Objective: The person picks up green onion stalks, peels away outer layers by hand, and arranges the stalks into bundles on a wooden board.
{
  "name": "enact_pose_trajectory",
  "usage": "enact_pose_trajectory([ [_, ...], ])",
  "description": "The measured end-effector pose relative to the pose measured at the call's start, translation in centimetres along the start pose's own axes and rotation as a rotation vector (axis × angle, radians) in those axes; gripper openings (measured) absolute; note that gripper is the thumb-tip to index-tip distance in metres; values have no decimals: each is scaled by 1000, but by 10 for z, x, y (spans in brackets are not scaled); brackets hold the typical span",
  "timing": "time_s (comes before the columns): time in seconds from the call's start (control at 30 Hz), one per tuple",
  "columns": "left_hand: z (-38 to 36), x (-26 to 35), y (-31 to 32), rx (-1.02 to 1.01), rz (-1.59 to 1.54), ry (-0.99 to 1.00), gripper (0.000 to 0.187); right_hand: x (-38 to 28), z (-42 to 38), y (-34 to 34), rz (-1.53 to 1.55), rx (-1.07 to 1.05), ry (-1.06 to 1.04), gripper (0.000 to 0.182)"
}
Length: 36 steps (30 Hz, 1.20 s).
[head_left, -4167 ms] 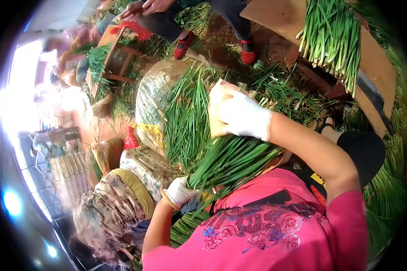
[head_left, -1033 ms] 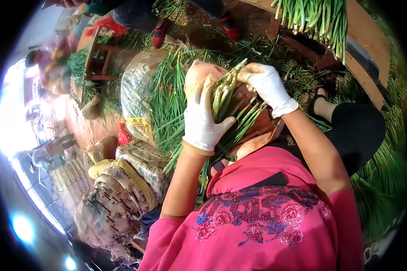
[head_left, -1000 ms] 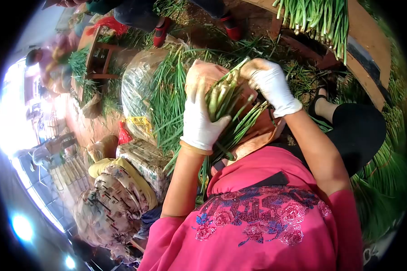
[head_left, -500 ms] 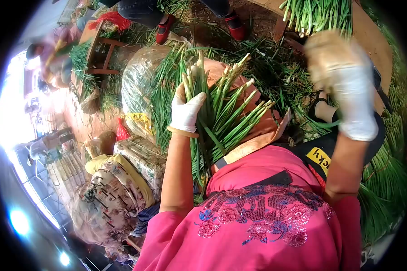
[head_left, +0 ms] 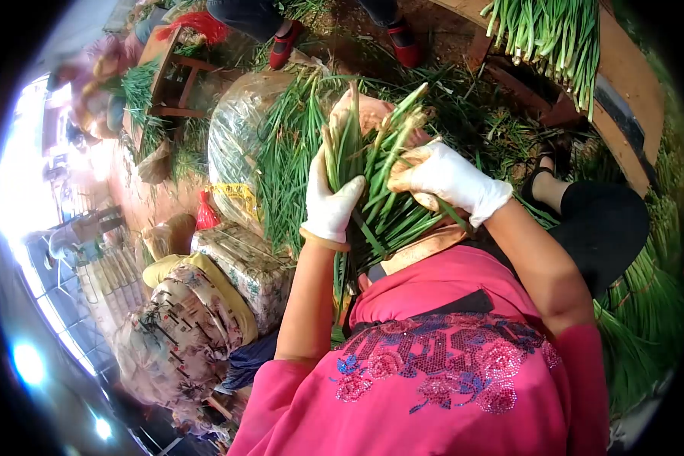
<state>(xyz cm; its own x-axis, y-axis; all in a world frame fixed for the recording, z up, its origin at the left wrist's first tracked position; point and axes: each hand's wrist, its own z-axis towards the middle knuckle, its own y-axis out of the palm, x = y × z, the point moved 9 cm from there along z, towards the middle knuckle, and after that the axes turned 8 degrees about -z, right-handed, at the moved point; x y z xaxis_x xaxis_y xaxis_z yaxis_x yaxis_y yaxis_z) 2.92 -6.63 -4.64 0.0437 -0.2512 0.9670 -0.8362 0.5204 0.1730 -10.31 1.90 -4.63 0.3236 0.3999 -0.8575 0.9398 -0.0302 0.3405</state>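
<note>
My left hand (head_left: 333, 199), in a white glove with a band at the wrist, is closed round a bunch of green onions (head_left: 347, 140), pale ends up. To its right, my gloved right hand (head_left: 450, 178) has its fingers curled round the pale ends of more green onion stalks (head_left: 394, 144) over my lap. Its fingertips look soiled brown and are partly hidden by the stalks. Long green leaves (head_left: 380, 228) hang below and between both hands. An orange-pink cover (head_left: 368, 112) shows behind the stalks.
A clear plastic bag (head_left: 235, 137) stands left of the greens. Bundled green onions (head_left: 547, 38) lie on a wooden table (head_left: 634, 106) at upper right. Loose leaves litter the floor. A person in red shoes (head_left: 283, 47) is ahead; a person in a patterned top (head_left: 178, 327) sits at left.
My right hand has come down and left from the upper right and closed on stalks beside my left hand. My left hand has shifted slightly right, still holding its bunch.
</note>
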Motion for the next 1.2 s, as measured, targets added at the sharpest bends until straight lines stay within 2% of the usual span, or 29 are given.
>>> enact_pose_trajectory([
  [0.07, 8, -4, -10, 67, 156, 26, 70, -11, -19, -3, 153, 6, 72, 13],
  [0.13, 13, -5, -14, 101, 225, 13, 69, -13, -27, -17, 159, 42, 58, 13],
  [0.17, 13, -5, -14, 128, 170, -2, 68, -14, -34, -29, 212, 137, 69, 13],
  [0.2, 13, -5, -13, 117, 170, 11, 68, -17, -37, -42, 139, 174, 48, 15],
  [0.27, 11, -4, -12, 99, 175, 38, 67, -28, -57, -67, 337, 196, -49, 18],
  [0.33, 12, -6, -16, 124, 254, 55, 66, -58, -89, -100, 357, 415, -313, 17],
  [0.37, 11, -8, -20, 141, 295, 60, 66, -68, -113, -116, 420, 662, -357, 17],
  [0.4, 10, -8, -22, 155, 336, 68, 66, -78, -132, -127, 333, 759, -395, 17],
  [0.43, 11, -10, -19, 143, 236, 41, 65, -88, -152, -137, 243, 861, -424, 16],
  [0.5, 11, -8, -17, 141, 254, 60, 65, -84, -158, -156, -482, 809, 45, 24],
  [0.53, 10, -6, -16, 137, 265, 67, 65, -67, -147, -158, -607, 738, 160, 28],
  [0.6, 7, -5, -11, 135, 202, 55, 65, -77, -137, -137, -1842, 761, 72, 42],
  [0.67, 10, -5, -9, 150, 162, 59, 64, -100, -124, -106, -1486, 775, -166, 37],
  [0.7, 7, -6, -10, 163, 163, 53, 63, -114, -112, -77, -1681, 756, -253, 28],
  [0.73, 5, -7, -10, 167, 164, 47, 62, -118, -101, -49, -1741, 752, -453, 25],
  [0.77, 6, -6, -12, 159, 281, 74, 61, -109, -81, -34, -1710, 645, -463, 34],
  [0.8, 6, -4, -7, 143, 247, 72, 61, -96, -54, -31, -1666, 519, -236, 36],
  [0.87, 2, 4, 3, 121, 179, 61, 60, -73, -9, -30, -1597, 461, -89, 38],
  [0.9, 2, 4, 5, 99, 139, 52, 63, -64, 10, -22, -1554, 354, -146, 34],
  [0.93, 2, 6, 7, 87, 102, 53, 65, -58, 20, -11, -1556, 382, -305, 33],
  [1.0, 2, 8, 13, 67, 21, 64, 69, -39, 35, -10, -1500, 408, -404, 21],
  [1.03, 2, 13, 16, 30, 73, 147, 75, -40, 30, -20, -1279, 441, -503, 17],
  [1.07, 0, 25, 22, -32, 313, 266, 83, -39, 23, -32, -1052, 466, -589, 14],
  [1.1, -2, 30, 30, -66, 583, 323, 87, -7, 30, -58, -619, 408, -84, 12],
  [1.13, -3, 31, 39, -105, 850, 373, 91, -13, 23, -62, -201, 362, -210, 15],
  [1.2, 6, 22, 36, -74, 716, 279, 85, -25, 5, -79, -91, 373, -172, 15],
])
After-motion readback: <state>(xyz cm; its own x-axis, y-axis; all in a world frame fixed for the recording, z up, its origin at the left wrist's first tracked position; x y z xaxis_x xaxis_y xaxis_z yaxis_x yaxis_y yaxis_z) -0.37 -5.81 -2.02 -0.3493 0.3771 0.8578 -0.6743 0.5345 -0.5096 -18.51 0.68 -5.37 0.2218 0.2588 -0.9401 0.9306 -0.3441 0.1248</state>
